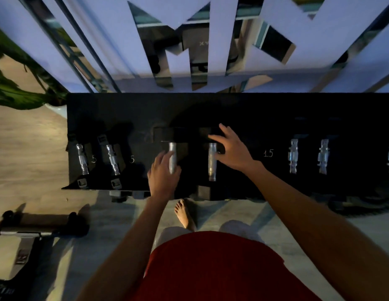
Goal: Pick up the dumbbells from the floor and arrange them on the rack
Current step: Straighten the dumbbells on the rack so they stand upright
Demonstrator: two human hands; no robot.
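A black dumbbell rack (232, 109) runs across the middle of the view. Two black dumbbells with silver handles lie on it side by side at the centre. My left hand (163, 174) is curled round the handle of the left dumbbell (172, 153). My right hand (230, 148) hovers with fingers spread just right of the right dumbbell (212, 164), holding nothing. Two small dumbbells (82, 159) beside "5" marks lie at the rack's left end. More dumbbells (293, 156) lie on the right past a "15" mark.
A mirrored wall with white panels (124, 40) rises behind the rack. A potted plant (19, 92) stands at the left. A weight bench frame (26, 233) sits on the floor at lower left. My bare foot (184, 213) is just before the rack.
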